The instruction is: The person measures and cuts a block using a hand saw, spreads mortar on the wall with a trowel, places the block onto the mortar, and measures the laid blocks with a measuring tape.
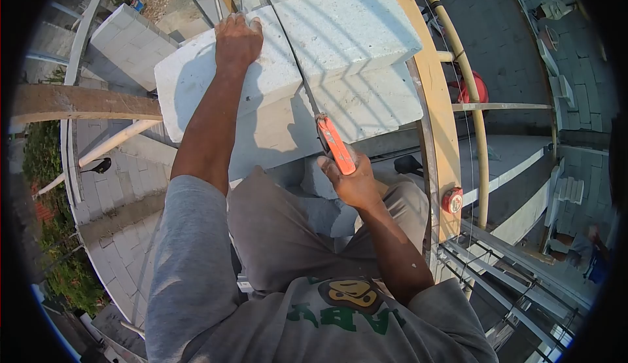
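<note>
A white aerated concrete block [356, 29] lies on another pale block [373, 101] in front of my knees. My left hand [239, 42] bears down on the upper block's left part, its fingers bent at the far edge. In my right hand [353, 183] is the orange handle of a hand saw [337, 146], with the fingers wrapped round it. The long dark blade crosses the block's top, pointing away from me. A cut line runs down the block's near face below the blade. How deep the blade sits is hard to tell.
A red tape measure [452, 200] sits on the wooden plank [445, 147] to the right. Bamboo poles [474, 101] and steel bars [510, 291] stand beyond it. A wooden beam [85, 103] reaches in from the left. A person [585, 255] is at the far lower right.
</note>
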`<state>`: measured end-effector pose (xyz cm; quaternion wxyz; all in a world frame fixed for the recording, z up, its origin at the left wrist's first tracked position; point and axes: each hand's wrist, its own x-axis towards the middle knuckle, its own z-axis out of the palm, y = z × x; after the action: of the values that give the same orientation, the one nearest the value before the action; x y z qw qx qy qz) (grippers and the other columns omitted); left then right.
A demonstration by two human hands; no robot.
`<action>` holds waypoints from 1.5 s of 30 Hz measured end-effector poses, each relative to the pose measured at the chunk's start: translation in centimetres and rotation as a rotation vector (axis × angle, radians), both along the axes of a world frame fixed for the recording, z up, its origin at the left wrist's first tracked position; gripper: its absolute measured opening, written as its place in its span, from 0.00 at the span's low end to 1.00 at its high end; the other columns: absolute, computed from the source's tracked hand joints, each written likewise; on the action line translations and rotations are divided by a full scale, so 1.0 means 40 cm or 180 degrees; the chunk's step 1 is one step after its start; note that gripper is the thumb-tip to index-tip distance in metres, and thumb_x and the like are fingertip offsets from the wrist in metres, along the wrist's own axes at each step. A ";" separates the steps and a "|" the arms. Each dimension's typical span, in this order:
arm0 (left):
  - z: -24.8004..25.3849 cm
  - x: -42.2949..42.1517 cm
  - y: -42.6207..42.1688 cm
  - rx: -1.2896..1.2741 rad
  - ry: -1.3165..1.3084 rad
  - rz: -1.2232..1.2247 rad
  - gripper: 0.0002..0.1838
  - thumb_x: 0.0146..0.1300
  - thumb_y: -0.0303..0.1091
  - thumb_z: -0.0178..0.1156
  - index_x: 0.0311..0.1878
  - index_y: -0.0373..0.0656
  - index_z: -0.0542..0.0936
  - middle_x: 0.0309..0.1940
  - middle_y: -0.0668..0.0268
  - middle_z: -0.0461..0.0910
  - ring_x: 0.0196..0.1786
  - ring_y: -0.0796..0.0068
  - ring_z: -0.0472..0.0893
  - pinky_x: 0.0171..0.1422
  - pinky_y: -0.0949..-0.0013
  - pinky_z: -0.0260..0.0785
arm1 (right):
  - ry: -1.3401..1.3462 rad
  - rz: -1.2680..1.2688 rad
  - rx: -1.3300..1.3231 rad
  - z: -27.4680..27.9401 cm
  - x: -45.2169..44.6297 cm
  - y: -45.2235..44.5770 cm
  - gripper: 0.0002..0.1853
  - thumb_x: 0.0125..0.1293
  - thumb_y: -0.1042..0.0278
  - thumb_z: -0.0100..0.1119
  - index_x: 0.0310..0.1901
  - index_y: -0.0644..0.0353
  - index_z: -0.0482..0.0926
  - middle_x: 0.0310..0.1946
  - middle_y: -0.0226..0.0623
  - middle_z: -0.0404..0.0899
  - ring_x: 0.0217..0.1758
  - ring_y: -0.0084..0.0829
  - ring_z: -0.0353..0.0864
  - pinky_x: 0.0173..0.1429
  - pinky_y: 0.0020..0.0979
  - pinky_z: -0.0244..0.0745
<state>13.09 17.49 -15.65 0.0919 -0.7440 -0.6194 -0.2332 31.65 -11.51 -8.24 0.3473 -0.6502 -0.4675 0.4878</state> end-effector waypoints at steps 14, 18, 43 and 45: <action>0.038 0.009 0.007 -0.0080 -0.0077 -0.0076 0.25 0.68 0.46 0.49 0.53 0.31 0.77 0.48 0.47 0.78 0.57 0.51 0.73 0.68 0.55 0.58 | -0.0250 0.0162 0.0175 -0.015 0.022 -0.025 0.10 0.61 0.70 0.61 0.37 0.68 0.74 0.25 0.42 0.75 0.25 0.33 0.73 0.37 0.34 0.72; 0.019 -0.004 -0.007 -0.0209 0.0056 0.0059 0.26 0.68 0.47 0.48 0.54 0.31 0.76 0.49 0.47 0.77 0.58 0.52 0.73 0.69 0.54 0.57 | -0.0196 0.0146 0.0209 -0.025 0.053 -0.183 0.10 0.63 0.69 0.60 0.36 0.67 0.74 0.25 0.34 0.75 0.28 0.24 0.72 0.36 0.31 0.71; 0.007 -0.017 0.016 -0.0136 -0.0124 -0.0013 0.29 0.65 0.48 0.51 0.55 0.29 0.76 0.53 0.42 0.76 0.60 0.49 0.73 0.72 0.55 0.54 | -0.0072 -0.0047 0.0464 -0.051 0.033 -0.175 0.10 0.62 0.70 0.62 0.35 0.68 0.74 0.24 0.41 0.76 0.25 0.32 0.72 0.35 0.34 0.71; 0.032 -0.007 0.005 -0.0301 -0.0259 -0.0055 0.29 0.65 0.48 0.51 0.55 0.28 0.77 0.52 0.42 0.77 0.60 0.49 0.73 0.72 0.55 0.54 | -0.0242 0.0002 0.0496 -0.042 0.040 -0.175 0.10 0.62 0.71 0.62 0.34 0.68 0.73 0.23 0.42 0.75 0.25 0.34 0.73 0.35 0.33 0.71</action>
<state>12.79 17.70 -14.35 0.0294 -0.7427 -0.6265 -0.2345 33.26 -18.52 -9.92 0.3788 -0.6391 -0.5171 0.4250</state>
